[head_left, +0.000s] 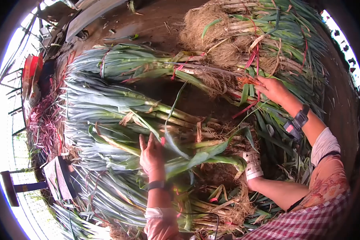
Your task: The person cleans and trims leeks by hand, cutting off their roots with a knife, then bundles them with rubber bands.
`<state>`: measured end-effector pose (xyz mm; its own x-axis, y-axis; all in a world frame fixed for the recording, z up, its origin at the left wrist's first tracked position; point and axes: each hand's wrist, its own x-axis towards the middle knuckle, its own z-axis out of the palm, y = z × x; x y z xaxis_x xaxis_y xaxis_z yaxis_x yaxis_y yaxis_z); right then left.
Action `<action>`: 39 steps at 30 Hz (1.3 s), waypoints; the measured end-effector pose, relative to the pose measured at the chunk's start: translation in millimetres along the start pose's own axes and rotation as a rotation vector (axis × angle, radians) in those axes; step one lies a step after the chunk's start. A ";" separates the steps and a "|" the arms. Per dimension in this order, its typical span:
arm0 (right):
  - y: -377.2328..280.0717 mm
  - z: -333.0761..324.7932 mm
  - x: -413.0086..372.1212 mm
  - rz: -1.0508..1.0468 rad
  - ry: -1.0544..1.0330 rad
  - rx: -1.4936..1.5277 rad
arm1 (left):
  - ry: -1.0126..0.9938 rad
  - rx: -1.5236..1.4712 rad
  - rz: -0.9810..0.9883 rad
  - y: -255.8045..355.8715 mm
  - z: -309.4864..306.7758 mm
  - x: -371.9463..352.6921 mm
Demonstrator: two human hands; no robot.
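Long green leeks (120, 96) lie in rows on the ground, roots pointing right. My left hand (151, 154) rests on the leaves of the middle bunch, fingers apart, palm down. At the upper right, my right hand (270, 89) is closed round the orange handle of a long thin knife (212, 69). Its blade points left, over the roots of the upper tied bunch (132, 62). Red ties (254, 58) hang around the bunches near my right hand. A loose bent leek (216, 158) lies across the middle pile.
Stacked leeks with bushy roots (212, 36) fill the upper right. My shoe (253, 165) stands among the roots at the lower right. Red string (46, 116) is heaped at the left, near a grey metal frame piece (59, 178). Bare brown ground (156, 24) shows at the top.
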<state>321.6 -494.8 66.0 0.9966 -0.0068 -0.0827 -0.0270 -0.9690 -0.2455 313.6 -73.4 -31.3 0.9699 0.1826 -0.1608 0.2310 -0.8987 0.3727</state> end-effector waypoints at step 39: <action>-259.2 86.2 206.5 -0.268 0.054 0.032 | 0.112 -0.109 0.033 -16.5 18.1 5.1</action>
<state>527.6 -223.7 29.3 0.9711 0.2349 0.0411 0.2368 -0.9296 -0.2823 313.4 -64.9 -54.7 0.9782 0.2024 -0.0458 0.1996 -0.8575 0.4742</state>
